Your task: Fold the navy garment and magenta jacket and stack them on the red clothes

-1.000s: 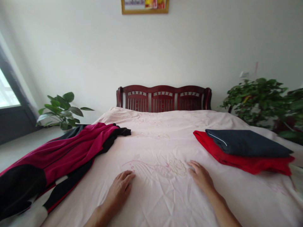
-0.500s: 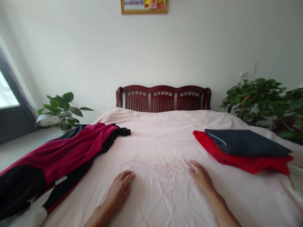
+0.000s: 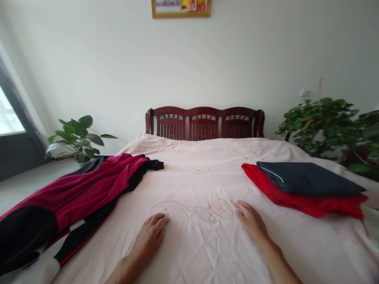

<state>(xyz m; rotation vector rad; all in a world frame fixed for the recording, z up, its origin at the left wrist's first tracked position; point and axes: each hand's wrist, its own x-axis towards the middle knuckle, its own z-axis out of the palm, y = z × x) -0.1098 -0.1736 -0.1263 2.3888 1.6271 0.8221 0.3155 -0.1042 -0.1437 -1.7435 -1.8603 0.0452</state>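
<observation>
My left hand (image 3: 149, 237) lies flat on the pale pink bedspread (image 3: 204, 169), fingers stretched out, holding nothing. My right hand (image 3: 251, 221) rests flat on the same spread beside an embroidered flower, also empty. To the left sprawls an unfolded crimson and black garment (image 3: 89, 189), a forearm's length from my left hand. On the right lies a folded dark navy garment (image 3: 308, 179) stacked on a folded red garment (image 3: 308, 203), a short way beyond my right hand.
A dark wooden headboard (image 3: 204, 123) stands against the white wall. Potted plants flank the bed, one at the left (image 3: 77, 138) and a bushy one at the right (image 3: 328, 124). A window (image 3: 8, 118) is at the far left, a framed picture (image 3: 181, 8) above.
</observation>
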